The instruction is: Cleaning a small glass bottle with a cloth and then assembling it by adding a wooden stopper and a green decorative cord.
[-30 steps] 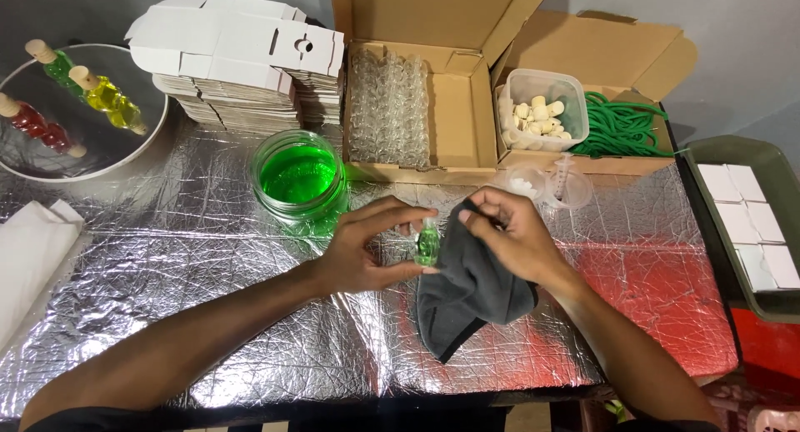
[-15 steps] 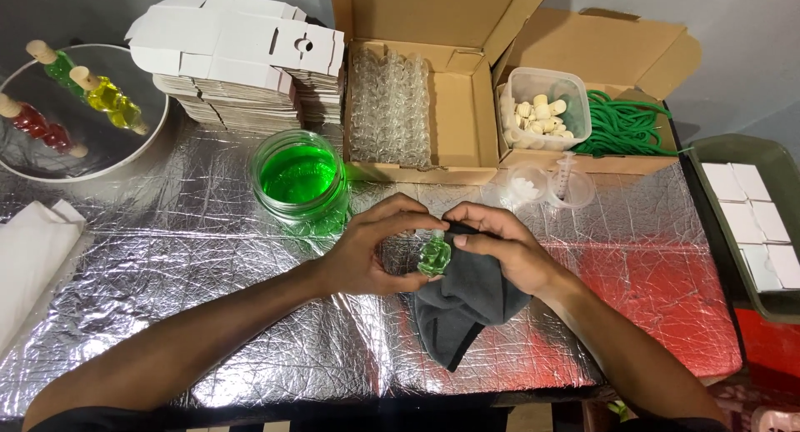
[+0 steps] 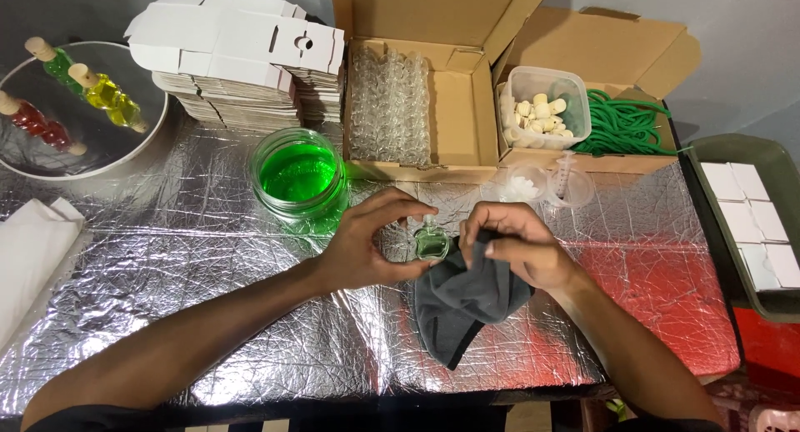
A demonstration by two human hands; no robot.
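My left hand [image 3: 367,244] pinches a small glass bottle [image 3: 432,242] of green liquid between thumb and fingertips, upright over the foil-covered table [image 3: 208,315]. My right hand [image 3: 512,249] sits just right of the bottle, fingers curled around a dark grey cloth [image 3: 467,303] that hangs down onto the foil. A fold of the cloth lies close against the bottle's right side. Behind my left hand stands an open glass jar [image 3: 298,178] of bright green liquid.
Flat white cartons [image 3: 242,57] are stacked at the back left. An open cardboard box [image 3: 421,107] holds rows of clear bottles. Another box holds a tub of pale stoppers [image 3: 542,107] and green cord [image 3: 629,124]. A bowl [image 3: 75,107] with coloured bottles sits left; a tray of white boxes [image 3: 754,224] right.
The bottle has come out of the cloth and now stands clear between my hands. My right hand has drawn the cloth slightly down and right.
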